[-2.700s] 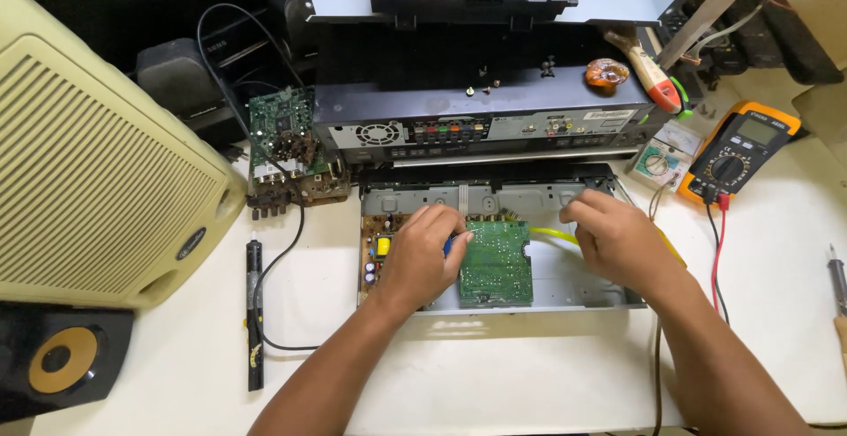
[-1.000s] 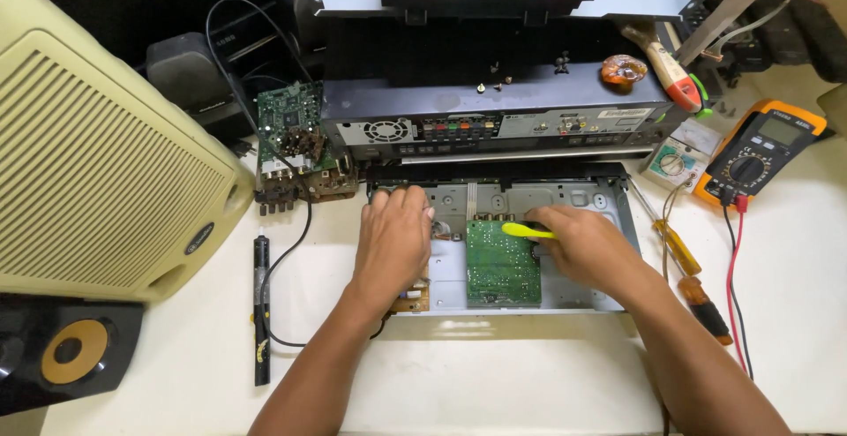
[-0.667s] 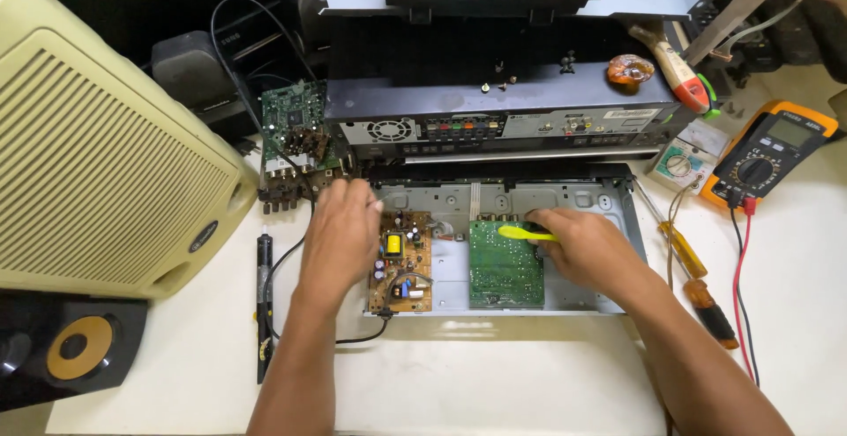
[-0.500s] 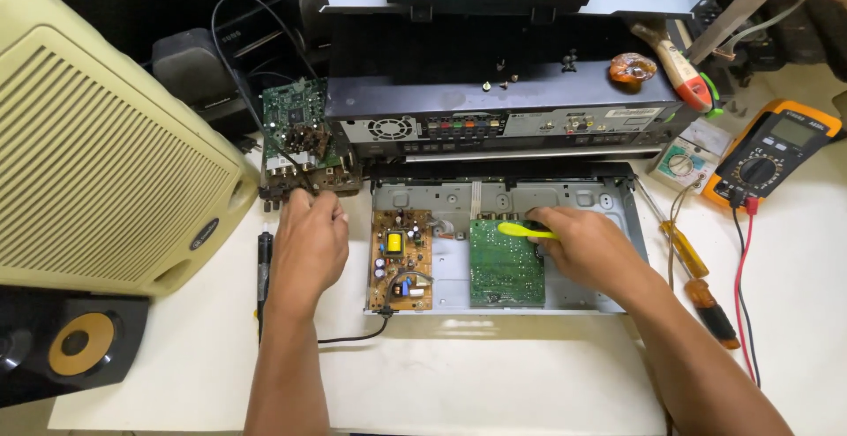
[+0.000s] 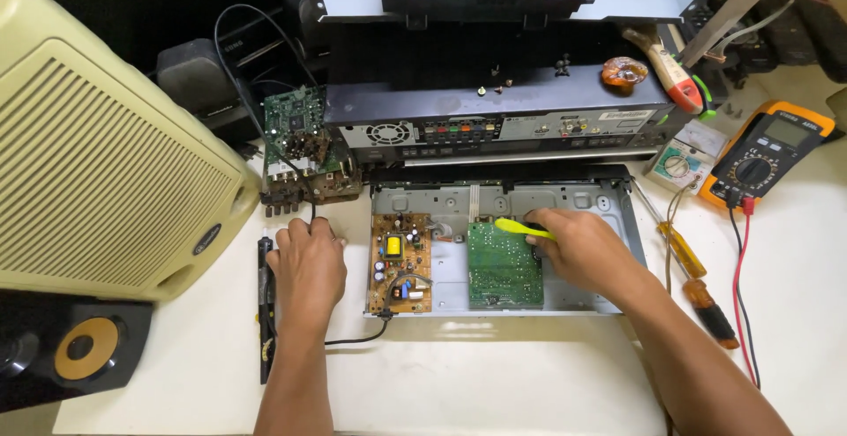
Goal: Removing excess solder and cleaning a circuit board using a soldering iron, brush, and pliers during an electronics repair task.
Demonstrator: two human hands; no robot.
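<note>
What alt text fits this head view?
The right hand holds a yellow tool over a green circuit board in an open metal chassis. The left hand rests on the white table beside it.

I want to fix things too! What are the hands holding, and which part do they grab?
The right hand grips a yellow-handled tool by its rear end, above the green circuit board. The left hand rests flat on the table beside a black cable, holding nothing visible.

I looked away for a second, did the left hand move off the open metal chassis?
Yes. The left hand slid left off the brown circuit board in the metal chassis onto the white table, beside the black cable.
</note>
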